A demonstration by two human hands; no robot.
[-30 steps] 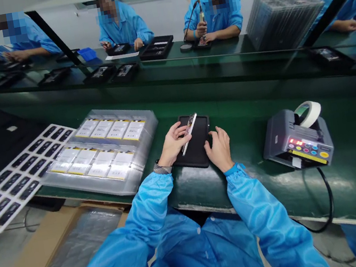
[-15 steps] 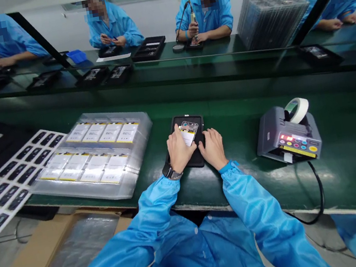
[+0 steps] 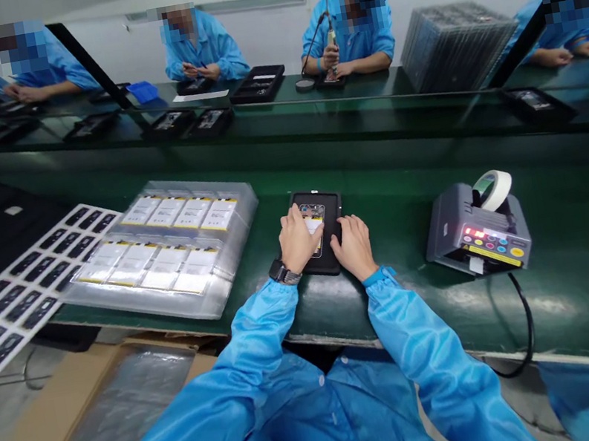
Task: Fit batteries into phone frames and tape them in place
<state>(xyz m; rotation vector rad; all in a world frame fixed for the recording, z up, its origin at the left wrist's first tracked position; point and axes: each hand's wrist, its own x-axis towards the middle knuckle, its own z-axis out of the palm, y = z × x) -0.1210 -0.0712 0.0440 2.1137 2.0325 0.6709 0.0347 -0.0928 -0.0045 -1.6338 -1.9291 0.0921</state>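
The phone (image 3: 312,216) lies with its insides up, pale cell and bright metal showing, seated in the black tray (image 3: 331,203) at twelve o'clock from my chest, near the front edge of the counter (image 3: 413,291). My left hand (image 3: 297,239) lies over the phone's near half, fingers pressing down and clasping nothing. My right hand (image 3: 354,247) rests its fingertips on the tray's near right corner, likewise unclenched. I judge the phone light, thin and stiff but fragile, with its parts exposed, so I would take it by the long side edges only and never pinch across the middle. The tray looks rigid and matte, easy to hold by its rim. The counter's green mat is smooth with some gloss, so the tray might slide if nudged. At nine o'clock from the tray sits a clear pack of batteries (image 3: 164,250), just beside it. Past that, a sheet of dark stickers (image 3: 18,289) overhangs the counter's edge. At three o'clock, well apart, stands a grey dispenser (image 3: 472,236) with a tape roll (image 3: 494,188) on top and its cord (image 3: 525,332) looping off the front. At twelve, beyond a raised belt (image 3: 311,116), people in blue coats work at their own trays. At seven o'clock a cardboard box (image 3: 115,401) lies on the floor.
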